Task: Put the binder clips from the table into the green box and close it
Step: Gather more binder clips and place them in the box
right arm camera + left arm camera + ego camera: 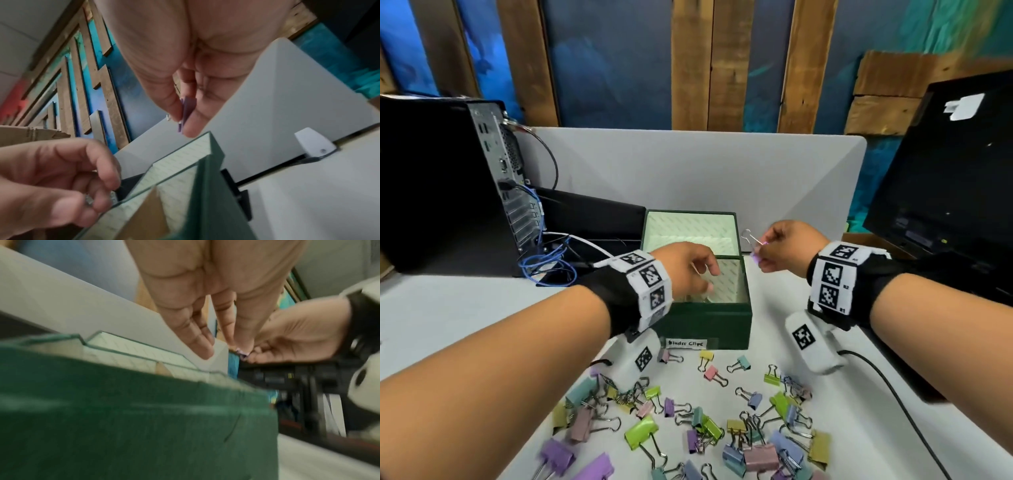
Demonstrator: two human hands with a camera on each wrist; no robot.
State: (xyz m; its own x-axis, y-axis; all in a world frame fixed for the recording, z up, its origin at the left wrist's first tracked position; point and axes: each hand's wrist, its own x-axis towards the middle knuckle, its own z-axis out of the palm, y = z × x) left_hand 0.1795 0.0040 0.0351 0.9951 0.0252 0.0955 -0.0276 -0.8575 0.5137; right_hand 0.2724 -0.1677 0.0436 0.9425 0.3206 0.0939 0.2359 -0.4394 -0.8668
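The green box [705,325] stands open in the middle of the table, its pale-lined lid [688,226] tilted back. My left hand [698,270] hovers over the opening with relaxed fingers pointing down; the left wrist view shows nothing between its fingers [197,340]. My right hand [763,253] pinches a purple binder clip [755,257] just above the box's right rim, wire handle pointing up-left. The right wrist view shows that clip [187,110] between thumb and finger above the box's corner [216,203]. Several pastel binder clips [705,421] lie scattered in front of the box.
A black computer tower [431,188] with tangled blue and white cables [551,260] stands at the left. A dark monitor [945,171] fills the right side. A grey divider panel [688,164] closes the back. A black cable [887,383] crosses the table at the right.
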